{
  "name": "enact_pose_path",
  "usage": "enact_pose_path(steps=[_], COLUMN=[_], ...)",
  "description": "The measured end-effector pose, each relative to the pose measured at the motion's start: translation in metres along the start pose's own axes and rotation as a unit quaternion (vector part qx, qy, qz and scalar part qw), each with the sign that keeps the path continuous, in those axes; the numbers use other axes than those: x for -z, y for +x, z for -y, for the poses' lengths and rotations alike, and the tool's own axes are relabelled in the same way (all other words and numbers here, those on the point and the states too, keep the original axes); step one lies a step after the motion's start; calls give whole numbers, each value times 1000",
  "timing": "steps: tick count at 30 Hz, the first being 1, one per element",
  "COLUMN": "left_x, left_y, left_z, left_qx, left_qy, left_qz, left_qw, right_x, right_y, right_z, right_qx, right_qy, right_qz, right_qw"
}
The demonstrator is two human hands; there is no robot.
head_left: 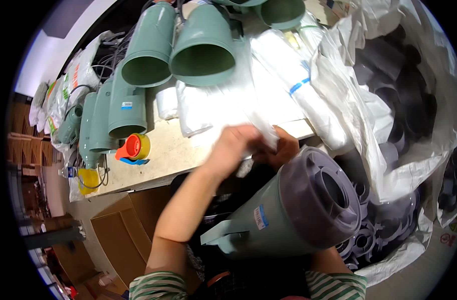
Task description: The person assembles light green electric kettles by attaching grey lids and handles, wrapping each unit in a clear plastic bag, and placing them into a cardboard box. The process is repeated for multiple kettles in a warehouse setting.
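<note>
My left hand, smeared by motion, is closed on the gathered end of a thin see-through plastic bag above the table's front edge. Right beside it, my right hand has its fingers closed on the same plastic; its forearm is partly hidden. Across my lap lies a large pale green plastic canister, tilted, with a blue-and-white label. A smoky grey translucent cup with a round vaned insert covers its upper right end. Neither hand touches this canister.
Several green canisters stand on the cream table. A tape roll in an orange dispenser sits near its left edge. Rolled plastic bags lie to the right. White sacks of dark grey parts stand right; a cardboard box is lower left.
</note>
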State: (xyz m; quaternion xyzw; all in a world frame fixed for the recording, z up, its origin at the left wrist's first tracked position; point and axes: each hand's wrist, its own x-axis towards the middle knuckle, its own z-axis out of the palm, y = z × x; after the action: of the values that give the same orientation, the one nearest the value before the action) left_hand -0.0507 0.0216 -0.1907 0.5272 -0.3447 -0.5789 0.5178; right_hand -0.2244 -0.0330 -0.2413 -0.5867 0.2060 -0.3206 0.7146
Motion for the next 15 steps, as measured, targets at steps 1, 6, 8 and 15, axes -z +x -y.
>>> enact_pose_path(steps=[1,6,8,15], left_x=[-5,18,12,-21], left_y=[-22,-68,-79,-113], left_z=[5,7,-8,-16], left_qx=[5,-145,-189,-122], left_qy=[-35,-153,-139,-155], left_qz=[-48,20,67,-85], left_qw=[998,977,970,977], right_x=[-5,-26,-3,-16], right_y=[-10,-27,-33,-37], right_z=[-14,16,-12,25], right_qx=[-52,147,88,-4], right_qy=[131,-186,55,-280], right_qz=[-4,-136,-161,-169], right_qw=[990,962,982,945])
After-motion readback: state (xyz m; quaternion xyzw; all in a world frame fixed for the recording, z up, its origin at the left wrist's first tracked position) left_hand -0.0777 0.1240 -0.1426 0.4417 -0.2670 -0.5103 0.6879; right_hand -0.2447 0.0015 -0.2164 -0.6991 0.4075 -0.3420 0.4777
